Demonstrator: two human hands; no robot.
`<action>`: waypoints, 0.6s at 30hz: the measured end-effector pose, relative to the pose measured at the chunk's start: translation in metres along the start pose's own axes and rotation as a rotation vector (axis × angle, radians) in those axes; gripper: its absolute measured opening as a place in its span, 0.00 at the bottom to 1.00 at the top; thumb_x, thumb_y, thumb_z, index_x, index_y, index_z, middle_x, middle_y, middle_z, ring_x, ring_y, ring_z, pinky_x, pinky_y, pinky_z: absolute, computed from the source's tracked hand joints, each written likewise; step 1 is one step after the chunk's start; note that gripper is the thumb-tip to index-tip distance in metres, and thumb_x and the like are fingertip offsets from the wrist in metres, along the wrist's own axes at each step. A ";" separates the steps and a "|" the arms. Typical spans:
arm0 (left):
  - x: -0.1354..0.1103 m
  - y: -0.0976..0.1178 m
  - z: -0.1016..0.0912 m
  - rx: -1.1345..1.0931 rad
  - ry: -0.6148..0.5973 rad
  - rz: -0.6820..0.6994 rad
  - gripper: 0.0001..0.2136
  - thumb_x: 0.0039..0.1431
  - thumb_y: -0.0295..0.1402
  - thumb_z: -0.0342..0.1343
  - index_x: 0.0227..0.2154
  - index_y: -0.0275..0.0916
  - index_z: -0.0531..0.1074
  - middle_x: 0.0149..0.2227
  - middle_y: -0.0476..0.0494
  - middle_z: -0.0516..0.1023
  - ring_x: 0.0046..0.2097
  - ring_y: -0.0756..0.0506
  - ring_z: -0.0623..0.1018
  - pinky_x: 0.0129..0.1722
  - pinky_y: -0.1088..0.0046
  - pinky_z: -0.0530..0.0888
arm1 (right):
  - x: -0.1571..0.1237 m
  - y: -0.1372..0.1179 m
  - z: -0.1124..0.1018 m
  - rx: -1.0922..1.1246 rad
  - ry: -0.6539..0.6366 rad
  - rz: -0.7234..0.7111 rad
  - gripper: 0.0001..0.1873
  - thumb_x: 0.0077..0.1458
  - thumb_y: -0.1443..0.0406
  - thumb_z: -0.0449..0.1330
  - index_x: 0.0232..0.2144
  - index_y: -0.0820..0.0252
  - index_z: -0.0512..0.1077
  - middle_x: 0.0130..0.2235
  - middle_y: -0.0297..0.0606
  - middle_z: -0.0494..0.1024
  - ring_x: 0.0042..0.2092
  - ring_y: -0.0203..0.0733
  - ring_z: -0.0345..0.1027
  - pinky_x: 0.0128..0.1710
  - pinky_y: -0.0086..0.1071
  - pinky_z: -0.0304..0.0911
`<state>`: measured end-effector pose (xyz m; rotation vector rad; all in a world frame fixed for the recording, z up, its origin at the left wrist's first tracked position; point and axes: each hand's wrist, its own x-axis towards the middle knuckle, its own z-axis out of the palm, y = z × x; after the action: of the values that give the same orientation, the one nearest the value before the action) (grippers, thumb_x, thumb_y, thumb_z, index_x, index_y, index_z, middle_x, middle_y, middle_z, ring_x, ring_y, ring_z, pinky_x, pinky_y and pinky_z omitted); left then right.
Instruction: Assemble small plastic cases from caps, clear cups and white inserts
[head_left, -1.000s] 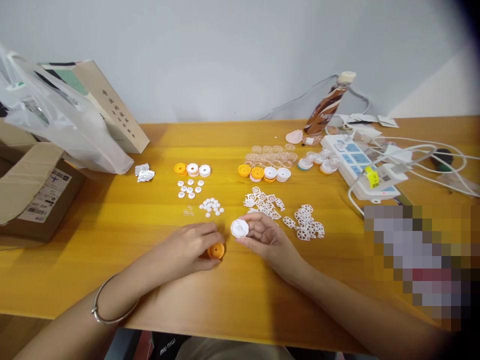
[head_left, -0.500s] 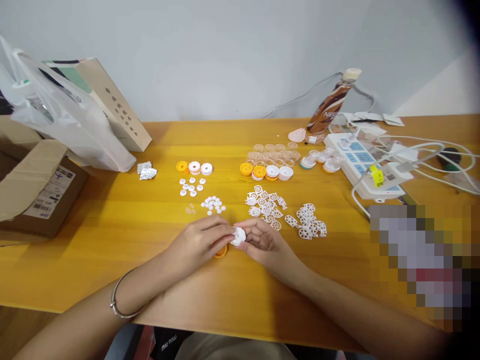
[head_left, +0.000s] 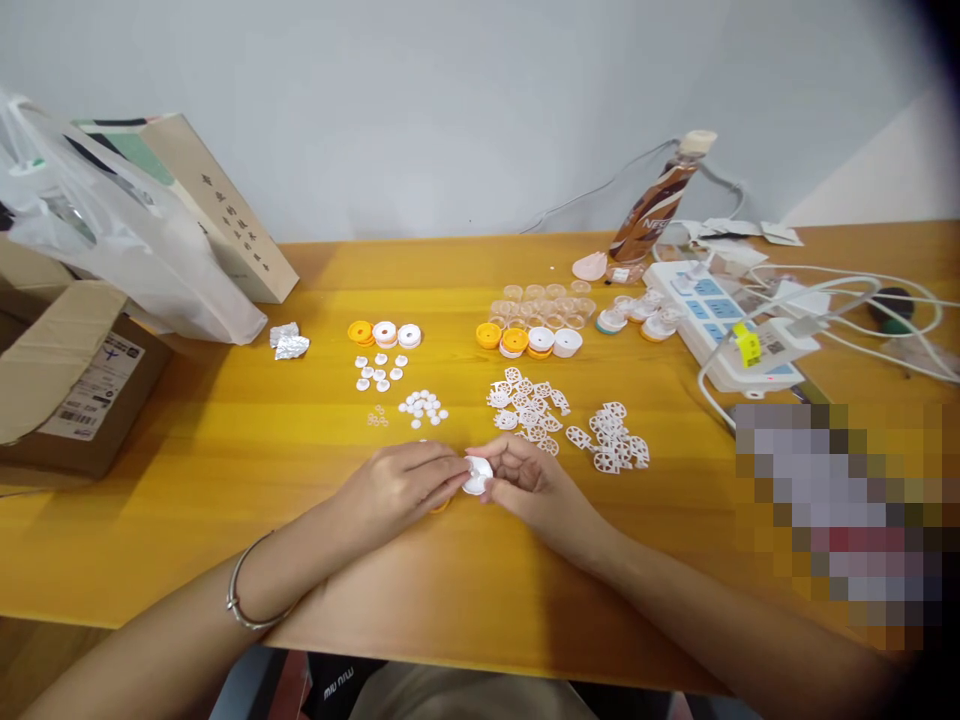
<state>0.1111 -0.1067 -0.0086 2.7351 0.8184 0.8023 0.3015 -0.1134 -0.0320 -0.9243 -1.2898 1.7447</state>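
Between my hands, just above the table, is a small round white plastic piece (head_left: 478, 480). My right hand (head_left: 529, 475) pinches its right edge between thumb and fingers. My left hand (head_left: 409, 478) is closed, its fingertips pressed on the left part of the piece; whether they also hold a smaller part is hidden. An orange ring (head_left: 440, 508) lies on the table, mostly covered by my left hand. Beyond my hands are small white caps (head_left: 424, 406), tiny clear rings (head_left: 377, 416) and white spoked plastic parts (head_left: 529, 405).
Orange and white round cases (head_left: 527, 341) and clear cups (head_left: 544, 305) stand farther back. A carton (head_left: 90, 390) and plastic bag (head_left: 165, 260) occupy the left side. On the right are a power strip (head_left: 724, 330) with cables and a leaning drink bottle (head_left: 660, 200).
The white piece has turned slightly so more of its face shows, and my fingertips have shifted a little on it. The whole view has moved slightly.
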 end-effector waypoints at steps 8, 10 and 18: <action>-0.005 -0.004 -0.003 0.018 -0.079 0.016 0.10 0.60 0.23 0.48 0.43 0.33 0.69 0.36 0.39 0.75 0.38 0.49 0.75 0.36 0.74 0.75 | -0.002 -0.004 0.000 0.060 -0.019 0.000 0.10 0.45 0.70 0.60 0.34 0.60 0.69 0.26 0.30 0.71 0.29 0.31 0.65 0.33 0.28 0.60; -0.003 -0.003 -0.004 0.016 -0.081 0.021 0.10 0.60 0.23 0.47 0.42 0.33 0.70 0.36 0.39 0.75 0.38 0.49 0.75 0.35 0.74 0.75 | -0.002 -0.003 0.000 0.074 -0.025 -0.005 0.10 0.45 0.70 0.61 0.34 0.60 0.69 0.27 0.30 0.71 0.29 0.31 0.65 0.33 0.28 0.60; 0.004 0.000 -0.012 -0.036 -0.108 -0.001 0.10 0.58 0.26 0.50 0.42 0.33 0.71 0.41 0.38 0.73 0.42 0.48 0.74 0.41 0.71 0.75 | -0.001 -0.003 -0.002 0.153 -0.026 -0.043 0.10 0.47 0.67 0.62 0.35 0.59 0.69 0.29 0.31 0.73 0.30 0.30 0.65 0.35 0.28 0.61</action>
<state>0.1068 -0.1042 0.0030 2.7191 0.7763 0.6553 0.3044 -0.1126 -0.0299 -0.7838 -1.1657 1.8001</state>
